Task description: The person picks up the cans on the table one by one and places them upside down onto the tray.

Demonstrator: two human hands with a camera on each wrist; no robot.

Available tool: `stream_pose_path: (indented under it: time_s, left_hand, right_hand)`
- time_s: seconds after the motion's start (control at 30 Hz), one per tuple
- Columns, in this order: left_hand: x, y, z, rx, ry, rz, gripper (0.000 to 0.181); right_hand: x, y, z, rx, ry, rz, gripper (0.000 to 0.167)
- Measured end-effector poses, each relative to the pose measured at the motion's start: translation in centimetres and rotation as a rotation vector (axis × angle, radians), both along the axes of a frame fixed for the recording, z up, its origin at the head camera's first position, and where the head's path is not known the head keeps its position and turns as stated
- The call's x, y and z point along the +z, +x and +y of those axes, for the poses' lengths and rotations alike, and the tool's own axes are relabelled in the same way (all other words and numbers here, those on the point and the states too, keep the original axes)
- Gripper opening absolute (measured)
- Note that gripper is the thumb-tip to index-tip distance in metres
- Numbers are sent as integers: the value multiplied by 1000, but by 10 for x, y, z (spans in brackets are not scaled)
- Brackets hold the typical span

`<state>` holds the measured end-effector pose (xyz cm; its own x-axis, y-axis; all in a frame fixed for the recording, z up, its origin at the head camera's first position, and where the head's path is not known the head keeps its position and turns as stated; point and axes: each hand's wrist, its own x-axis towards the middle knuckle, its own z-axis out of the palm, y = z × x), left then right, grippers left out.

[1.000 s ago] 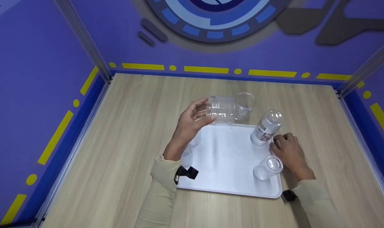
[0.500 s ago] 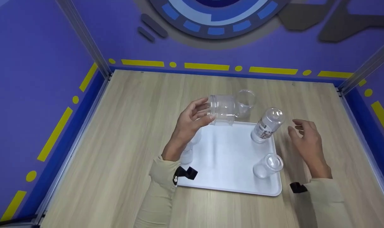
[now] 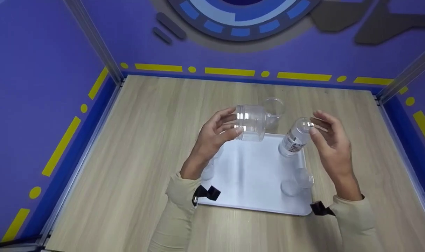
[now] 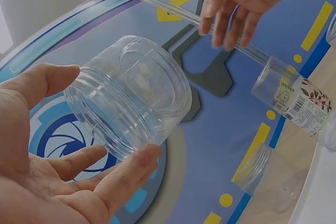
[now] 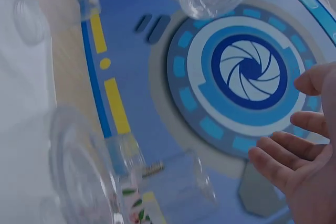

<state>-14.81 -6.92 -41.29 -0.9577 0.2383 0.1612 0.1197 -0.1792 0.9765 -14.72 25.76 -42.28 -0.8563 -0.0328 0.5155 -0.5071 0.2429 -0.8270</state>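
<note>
My left hand (image 3: 212, 138) holds a clear plastic jar (image 3: 252, 122) sideways above the tray's back edge, thumb and fingers at its threaded mouth. In the left wrist view the jar (image 4: 139, 90) looks see-through, with nothing visible inside. My right hand (image 3: 333, 147) is raised at the right with its fingers spread and loose, holding nothing. Nearest to it is a clear jar with a printed label (image 3: 292, 142), at the tray's back right. The left wrist view shows that hand (image 4: 244, 6) apart from the labelled jar (image 4: 296, 98).
A white tray (image 3: 247, 178) lies on the wooden table (image 3: 128, 168). Another clear jar (image 3: 292, 185) stands at its front right. More clear ones (image 3: 208, 172) are partly hidden behind my left arm. A clear open container (image 3: 273, 110) stands behind the tray. Purple panels (image 3: 233, 59) enclose the table.
My right hand has left the tray's right edge, swung out to the right, then risen forward beside the labelled jar. My left hand keeps its hold on the jar, shifted very slightly right.
</note>
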Motion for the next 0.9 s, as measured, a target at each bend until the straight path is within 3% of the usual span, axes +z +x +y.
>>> stream_pose_path:
  time_s: [0.17,0.33,0.5,0.67,0.9]
  left_hand:
    - [4,5,3,-21,-11,-7,79]
    - [6,8,8,-56,-24,-14,77]
    - [7,10,11,-89,-25,-13,76]
    - [7,11,12,-87,-49,-3,76]
    - [9,15,10,-35,-146,8,76]
  right_hand:
    - [6,6,-29,273,-123,-140,63]
    - [5,5,-52,405,-154,-204,76]
    - [4,5,-64,427,-175,-256,85]
    - [4,6,-68,422,-196,-243,83]
    - [3,8,-67,402,-224,-230,78]
